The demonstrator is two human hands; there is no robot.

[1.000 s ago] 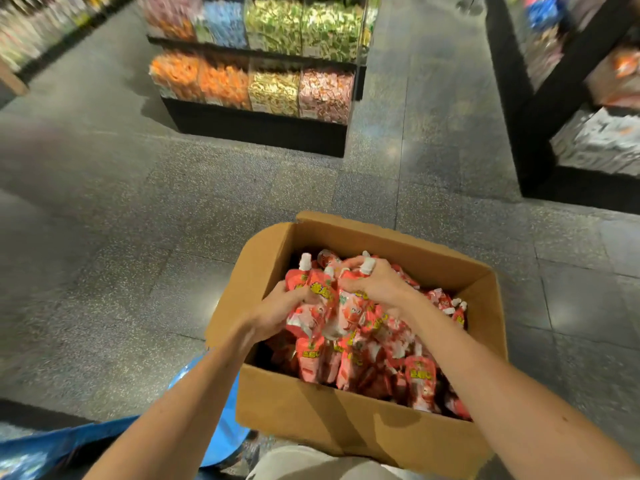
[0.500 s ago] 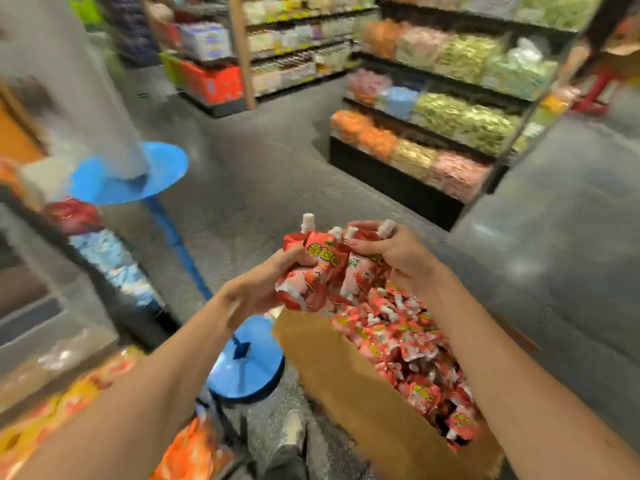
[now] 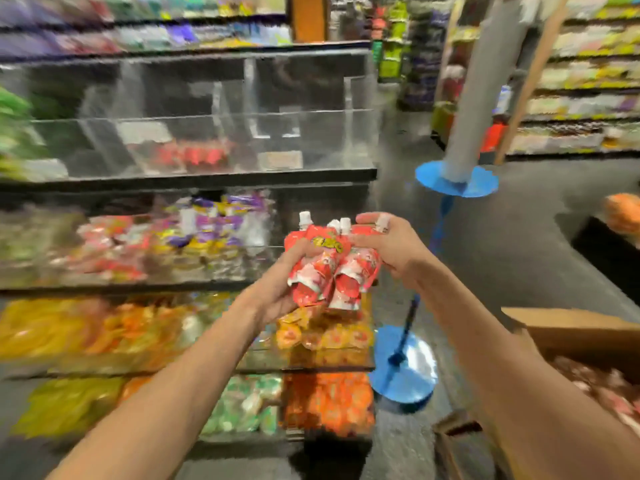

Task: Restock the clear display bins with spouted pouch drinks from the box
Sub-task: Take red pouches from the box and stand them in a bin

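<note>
Left hand (image 3: 277, 289) and right hand (image 3: 391, 251) grip red pouches (image 3: 329, 268) before clear bins (image 3: 207, 140).

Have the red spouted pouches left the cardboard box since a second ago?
Yes. The red white-capped spouted pouches, gripped by left hand and right hand, rose out of the brown cardboard box and are now left of it.

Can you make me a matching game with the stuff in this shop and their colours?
Things:
1. pouch drinks
2. box
3. round stand base
4. top display bin

Colours:
A. blue
B. see-through
C. red and white
D. brown

Pairs: 1-C, 2-D, 3-A, 4-B
</note>
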